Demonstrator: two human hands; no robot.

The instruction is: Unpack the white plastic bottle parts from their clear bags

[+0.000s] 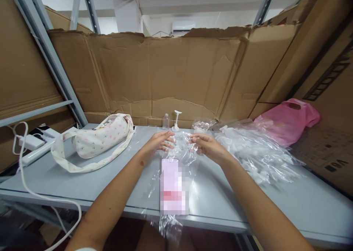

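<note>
My left hand (159,142) and my right hand (207,144) face each other over the middle of the table. Between their fingertips is a crumpled clear plastic bag (180,146), pinched from both sides. What lies inside or under the film is hard to make out. Just beyond the fingers stand a small clear bottle (166,121) and a white pump head (177,120), both upright. A phone (172,186) with a blurred screen lies on the table below my hands. More clear film (171,227) hangs over the front edge.
On the grey table (132,190), a floral shoulder bag (102,140) lies at left, beside a power strip (38,150) and white cable (24,170). At right are a big clear bag of white pump parts (256,155) and a pink plastic bag (289,120). Cardboard (171,71) walls the back.
</note>
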